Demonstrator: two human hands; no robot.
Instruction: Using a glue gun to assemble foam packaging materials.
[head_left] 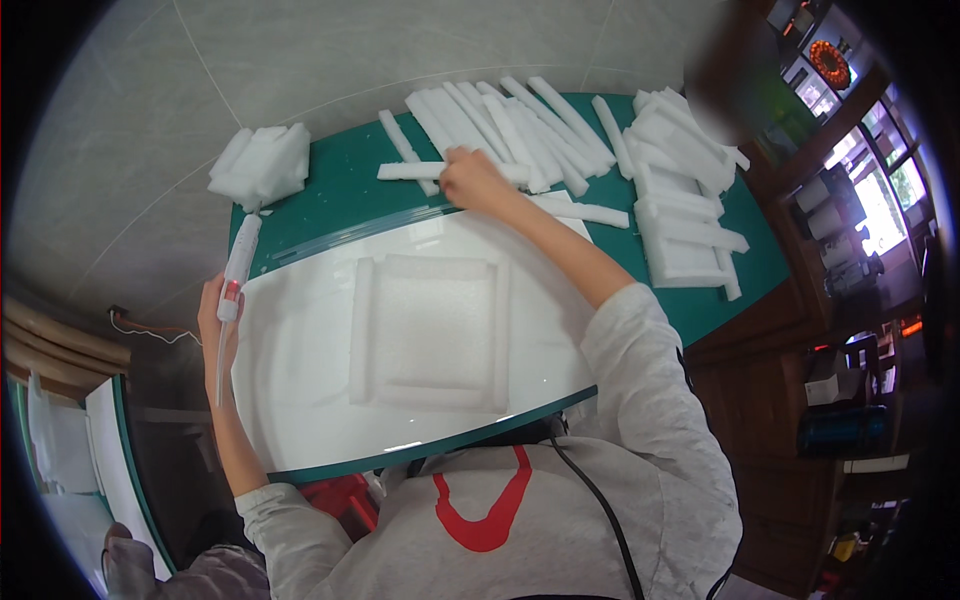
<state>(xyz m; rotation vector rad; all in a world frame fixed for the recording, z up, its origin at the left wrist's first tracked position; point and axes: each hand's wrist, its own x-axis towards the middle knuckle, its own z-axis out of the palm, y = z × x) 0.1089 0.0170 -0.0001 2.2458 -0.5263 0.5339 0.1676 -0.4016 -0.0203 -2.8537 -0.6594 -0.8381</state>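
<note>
My left hand is closed around a white hot glue gun with a red light, at the left edge of a glossy white board. Beyond the board's far edge, my right hand grips a white foam strip that lies crosswise over another strip. The fingertips of that hand are partly hidden. On the board rests a square white foam piece with strips along its edges, forming a shallow tray. Neither hand touches it.
Many loose foam strips lie on the green tabletop at the back. Foam frames are stacked at right, and a foam block pile stands far left. Clear glue sticks lie along the board's far edge.
</note>
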